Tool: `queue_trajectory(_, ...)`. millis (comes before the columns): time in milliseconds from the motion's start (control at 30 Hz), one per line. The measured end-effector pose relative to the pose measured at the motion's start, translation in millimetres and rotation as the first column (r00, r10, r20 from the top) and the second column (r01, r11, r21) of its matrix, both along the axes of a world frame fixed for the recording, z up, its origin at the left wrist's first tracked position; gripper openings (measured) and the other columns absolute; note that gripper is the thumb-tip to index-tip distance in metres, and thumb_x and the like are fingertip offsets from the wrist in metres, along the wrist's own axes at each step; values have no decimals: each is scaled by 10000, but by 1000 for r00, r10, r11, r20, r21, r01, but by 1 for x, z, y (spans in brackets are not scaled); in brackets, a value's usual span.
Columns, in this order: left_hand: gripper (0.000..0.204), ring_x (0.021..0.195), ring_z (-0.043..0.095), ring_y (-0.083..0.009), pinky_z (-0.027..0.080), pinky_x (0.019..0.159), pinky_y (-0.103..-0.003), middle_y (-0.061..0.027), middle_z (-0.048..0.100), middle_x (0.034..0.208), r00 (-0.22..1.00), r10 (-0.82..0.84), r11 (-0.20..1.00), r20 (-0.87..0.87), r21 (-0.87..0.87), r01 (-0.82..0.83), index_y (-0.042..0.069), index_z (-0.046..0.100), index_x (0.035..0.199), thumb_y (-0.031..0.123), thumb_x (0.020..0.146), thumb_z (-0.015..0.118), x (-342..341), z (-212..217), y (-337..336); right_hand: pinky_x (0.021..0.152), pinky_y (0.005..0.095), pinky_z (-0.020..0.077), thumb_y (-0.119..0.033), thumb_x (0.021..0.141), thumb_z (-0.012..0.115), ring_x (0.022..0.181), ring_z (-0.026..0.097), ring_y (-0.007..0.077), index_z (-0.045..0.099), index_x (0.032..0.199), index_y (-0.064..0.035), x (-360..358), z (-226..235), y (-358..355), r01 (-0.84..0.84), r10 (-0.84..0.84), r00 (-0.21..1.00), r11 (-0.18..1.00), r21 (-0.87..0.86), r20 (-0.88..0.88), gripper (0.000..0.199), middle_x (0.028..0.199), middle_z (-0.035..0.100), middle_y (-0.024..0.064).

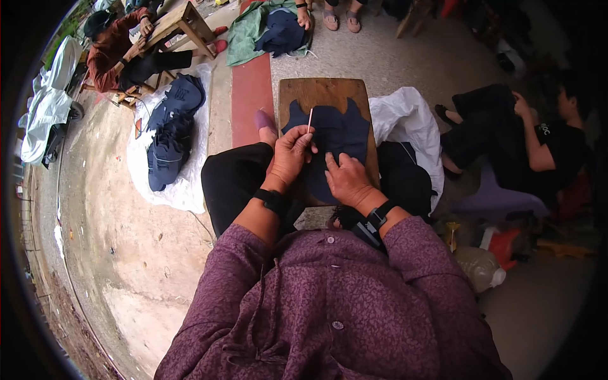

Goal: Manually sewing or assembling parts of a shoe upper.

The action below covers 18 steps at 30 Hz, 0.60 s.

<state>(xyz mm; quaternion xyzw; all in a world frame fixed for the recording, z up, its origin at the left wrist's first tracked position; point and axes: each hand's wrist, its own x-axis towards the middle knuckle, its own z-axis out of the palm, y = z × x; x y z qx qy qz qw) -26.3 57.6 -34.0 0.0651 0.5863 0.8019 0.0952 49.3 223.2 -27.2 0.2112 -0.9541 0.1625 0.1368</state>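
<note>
Over a wooden board (322, 87), both forearms are brought in from the lower edge and angled toward each other, with the elbows bent and the wrists set apart above the lap. The left hand (294, 153) is raised a little higher up the board than the right and turned partly inward; a thin pale stick (310, 120) is gripped between its thumb and fingers, with the free end pointed away from the body. The right hand (349, 180) is laid back-upward just beside it, the index finger reached forward to the cloth (345, 130) and the other fingers loosely bent. Whether cloth is pinched by the right hand, or only pressed, cannot be told, as its palm side is turned down. The dark blue cloth is spread on the board beneath and beyond both hands, and its lower part is partly covered by them. A black band (275, 201) is worn on the left wrist and a watch (381, 215) on the right. To the left of the hands, dark garments (174, 136) are heaped on a white sheet (140, 174); to the right, a white sack (405, 114) is bunched against the board. The stick's lower end is hidden by the left fingers, the cloth's folds are hard to make out in the dark fabric, and the far right is lost in shadow.
</note>
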Motion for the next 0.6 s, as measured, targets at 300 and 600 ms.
queue_trajectory(300,89,592,490,-77,335,467,-178,16,476,708,970,163,966,178,172,-194,73,624,987,110,969,546,9,-1,-41,639,393,444,-159,800,648,688,538,287,575,1194,22,1,-2,3,7,-6,1000,1000,20,-19,440,804,505,125)
queue_trajectory(600,83,633,509,-90,354,464,-173,0,505,748,876,390,800,284,367,-475,61,583,1017,124,964,568,9,-12,-66,642,386,446,-166,797,657,695,539,284,578,1194,22,0,-3,2,6,-6,1000,1000,-7,-10,446,809,500,128)
